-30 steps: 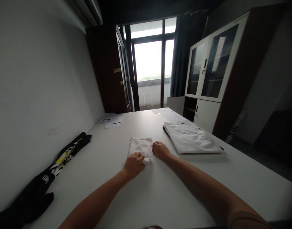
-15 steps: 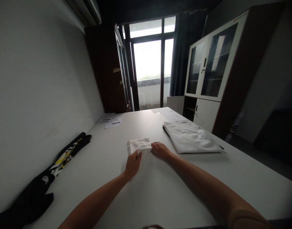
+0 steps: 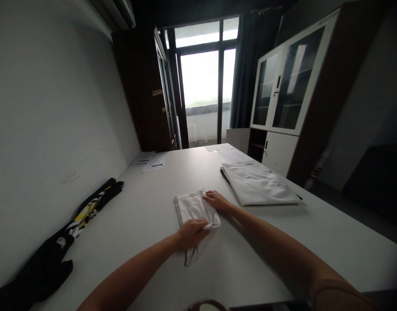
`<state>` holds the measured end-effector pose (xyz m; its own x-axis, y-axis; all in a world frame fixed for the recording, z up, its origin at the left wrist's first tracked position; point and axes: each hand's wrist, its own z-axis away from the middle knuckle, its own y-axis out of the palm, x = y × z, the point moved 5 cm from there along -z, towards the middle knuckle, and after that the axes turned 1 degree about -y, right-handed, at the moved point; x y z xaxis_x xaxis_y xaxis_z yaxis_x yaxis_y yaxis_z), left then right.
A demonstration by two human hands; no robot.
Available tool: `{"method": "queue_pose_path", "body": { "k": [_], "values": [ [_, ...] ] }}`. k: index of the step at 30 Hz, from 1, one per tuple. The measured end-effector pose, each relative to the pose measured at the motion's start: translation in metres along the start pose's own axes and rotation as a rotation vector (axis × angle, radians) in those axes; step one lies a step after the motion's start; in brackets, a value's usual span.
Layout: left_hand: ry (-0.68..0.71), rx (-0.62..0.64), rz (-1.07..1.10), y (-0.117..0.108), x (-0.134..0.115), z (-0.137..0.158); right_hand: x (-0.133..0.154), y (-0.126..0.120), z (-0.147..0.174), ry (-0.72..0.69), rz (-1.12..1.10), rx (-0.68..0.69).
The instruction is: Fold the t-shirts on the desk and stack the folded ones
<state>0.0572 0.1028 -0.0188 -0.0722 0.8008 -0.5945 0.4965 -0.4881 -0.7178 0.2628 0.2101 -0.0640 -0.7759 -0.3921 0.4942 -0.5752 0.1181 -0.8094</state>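
Mid-worktop (image 3: pixel 146 198): small white cloth (image 3: pixel 185 207), folded into a rough packet. Far edge runs fairly straight; near end bunched, one pointed corner (image 3: pixel 189 260) sticking out toward the person, below the left hand (image 3: pixel 194 232). Can't tell if that corner lies flat or is slightly raised.

Left grip: closed on the cloth's near part, fingers curled over it, loose fold bulging at the right side. Right hand (image 3: pixel 216 201): fingertips on the cloth's far right corner, palm low; can't tell if the grip is pinching or just pressing.

Room: wide stretch of white surface left of the cloth, out to the black garment (image 3: pixel 39 268) along the wall (image 3: pixel 56 108). More beyond the far edge, up to papers (image 3: pixel 153 162) at far left and sheets (image 3: pixel 232 154) at far right. Right side tighter: right hand, then a short gap to the larger folded white cloth (image 3: pixel 260 185); dark edges show from under it, and its right corner sits near the worktop's slanting right edge.
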Motion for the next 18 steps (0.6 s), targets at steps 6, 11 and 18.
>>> {"method": "queue_pose_path", "body": {
  "k": [6, 11, 18],
  "values": [
    [0.158, 0.165, -0.014, 0.007, -0.022, -0.002, 0.003, 0.001, 0.002, 0.076, 0.069, -0.058],
    [0.112, 0.141, -0.171, 0.010, -0.014, 0.000, 0.006, 0.001, 0.003, 0.090, 0.029, -0.077],
    [0.167, 0.044, -0.327, 0.007, -0.006, 0.004, -0.002, -0.007, 0.001, 0.230, -0.426, -0.280]
  ]
}}
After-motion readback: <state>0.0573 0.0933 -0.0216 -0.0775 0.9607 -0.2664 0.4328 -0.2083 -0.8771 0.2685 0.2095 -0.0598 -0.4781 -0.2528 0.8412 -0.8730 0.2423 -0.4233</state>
